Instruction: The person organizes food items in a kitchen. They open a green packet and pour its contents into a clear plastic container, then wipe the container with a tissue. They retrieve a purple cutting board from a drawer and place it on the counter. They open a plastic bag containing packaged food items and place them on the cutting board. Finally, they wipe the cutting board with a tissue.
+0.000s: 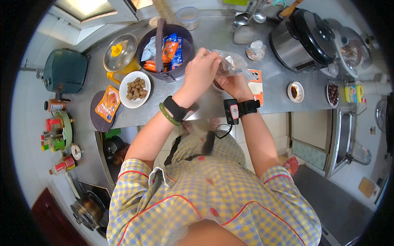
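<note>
My left hand (201, 69) pinches the upper edge of a crinkled clear plastic bag (233, 62) over the steel counter. Below it, my right hand (235, 87) is cupped against the underside of the same bag, fingers curled. What the bag contains cannot be made out. A dark round rim, perhaps a bowl, peeps out beneath my hands, mostly hidden. Beside my right hand lies a flat orange-and-white item (257, 88), partly covered. A dark basket (189, 49) full of orange and blue packets stands just left of my left hand.
Left of the basket are a white plate (128, 102) of unshelled peanuts, a yellow pot with a glass lid (119, 52) and an orange pouch (107, 104). To the right stand a knotted bag (256, 51), a pressure cooker (303, 41), a small sauce bowl (301, 99) and a bowl of dark red fruit (333, 93).
</note>
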Available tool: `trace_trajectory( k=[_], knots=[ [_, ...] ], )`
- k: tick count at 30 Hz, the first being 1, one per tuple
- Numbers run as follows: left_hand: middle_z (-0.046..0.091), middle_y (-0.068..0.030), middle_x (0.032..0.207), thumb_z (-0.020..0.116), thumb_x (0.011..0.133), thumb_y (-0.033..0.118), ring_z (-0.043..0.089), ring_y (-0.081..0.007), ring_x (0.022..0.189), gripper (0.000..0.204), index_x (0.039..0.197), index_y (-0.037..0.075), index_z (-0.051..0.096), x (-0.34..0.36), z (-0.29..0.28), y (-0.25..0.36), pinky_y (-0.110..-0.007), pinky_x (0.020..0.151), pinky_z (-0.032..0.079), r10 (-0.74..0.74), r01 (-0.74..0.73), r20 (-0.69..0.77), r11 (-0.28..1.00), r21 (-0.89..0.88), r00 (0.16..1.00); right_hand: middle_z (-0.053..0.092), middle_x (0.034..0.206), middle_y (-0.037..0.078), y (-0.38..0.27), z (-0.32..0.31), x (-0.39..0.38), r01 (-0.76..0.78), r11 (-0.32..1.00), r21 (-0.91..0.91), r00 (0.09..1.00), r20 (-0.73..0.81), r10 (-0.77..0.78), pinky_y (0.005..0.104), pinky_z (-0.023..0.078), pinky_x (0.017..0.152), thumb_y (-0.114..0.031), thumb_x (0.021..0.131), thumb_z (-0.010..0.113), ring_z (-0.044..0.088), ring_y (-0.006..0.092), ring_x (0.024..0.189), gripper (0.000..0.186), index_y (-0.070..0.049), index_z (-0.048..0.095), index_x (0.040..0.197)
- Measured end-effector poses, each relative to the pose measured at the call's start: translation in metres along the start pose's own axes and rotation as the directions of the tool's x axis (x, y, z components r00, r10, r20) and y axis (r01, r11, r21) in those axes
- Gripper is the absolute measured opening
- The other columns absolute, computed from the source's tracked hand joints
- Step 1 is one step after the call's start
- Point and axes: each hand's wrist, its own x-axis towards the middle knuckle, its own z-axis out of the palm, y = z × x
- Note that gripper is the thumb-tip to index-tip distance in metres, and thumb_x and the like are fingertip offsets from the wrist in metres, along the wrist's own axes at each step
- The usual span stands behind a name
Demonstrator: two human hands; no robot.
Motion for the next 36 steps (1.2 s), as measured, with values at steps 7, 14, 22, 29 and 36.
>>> trace_trajectory(
  k=[7, 14, 22, 29, 36],
  knots=[
    [0.056, -0.0116, 0.074, 0.062, 0.075, 0.007, 0.059, -0.0255, 0.066, 0.008, 0.08, 0.002, 0.058, 0.018, 0.005, 0.011, -0.034, 0.06, 0.048, -0.025, 0.032, 0.052, 0.991, -0.131, 0.998, 0.053, 0.119, 0.012, 0.029, -0.028, 0.016, 0.178, 0.907, -0.382, 0.981, -0.005, -0.195, 0.0364, 0.047, 0.092, -0.027, 0.095, 0.041, 0.054, 0.0235, 0.108, 0.034, -0.002, 0.048, 0.117],
    [0.059, -0.0125, 0.074, 0.063, 0.077, 0.009, 0.061, -0.0212, 0.064, 0.011, 0.08, 0.0, 0.057, 0.023, 0.011, 0.009, -0.029, 0.06, 0.048, -0.084, 0.123, 0.251, 0.982, -0.141, 0.964, 0.052, 0.121, 0.015, 0.035, -0.045, 0.024, 0.308, 0.7, -0.644, 0.948, 0.143, -0.285, 0.0353, 0.046, 0.093, -0.027, 0.095, 0.041, 0.053, 0.0235, 0.109, 0.035, 0.0, 0.047, 0.117],
    [0.054, -0.0014, 0.071, 0.055, 0.088, 0.015, 0.053, -0.0078, 0.065, 0.014, 0.089, 0.002, 0.05, 0.023, 0.019, -0.032, -0.024, 0.06, 0.047, -0.261, 0.303, 0.155, 0.844, -0.443, 0.953, 0.059, 0.101, 0.012, 0.008, -0.023, 0.011, -0.008, 0.937, 0.35, 0.996, -0.081, 0.039, 0.0292, 0.049, 0.083, -0.005, 0.087, 0.049, 0.058, 0.022, 0.096, 0.025, 0.002, 0.051, 0.111],
    [0.052, -0.0061, 0.083, 0.045, 0.094, 0.016, 0.056, -0.0125, 0.071, 0.014, 0.094, 0.002, 0.045, 0.02, 0.015, -0.042, -0.026, 0.062, 0.052, -0.514, 0.464, 0.135, 0.591, -0.66, 0.847, 0.061, 0.1, 0.011, -0.008, -0.014, 0.005, -0.144, 0.89, 0.433, 0.979, -0.071, 0.193, 0.0315, 0.052, 0.078, -0.014, 0.094, 0.043, 0.061, 0.0209, 0.086, 0.019, -0.001, 0.055, 0.101],
    [0.054, -0.0074, 0.089, 0.043, 0.094, 0.016, 0.056, -0.0141, 0.074, 0.012, 0.097, 0.004, 0.044, 0.014, 0.009, -0.056, -0.028, 0.065, 0.053, -0.643, 0.459, 0.123, 0.387, -0.799, 0.756, 0.062, 0.097, 0.011, -0.012, -0.02, -0.005, -0.05, 0.998, -0.039, 0.998, 0.029, 0.051, 0.0276, 0.049, 0.065, -0.015, 0.096, 0.035, 0.061, 0.0207, 0.085, 0.026, -0.001, 0.056, 0.1]
  ],
)
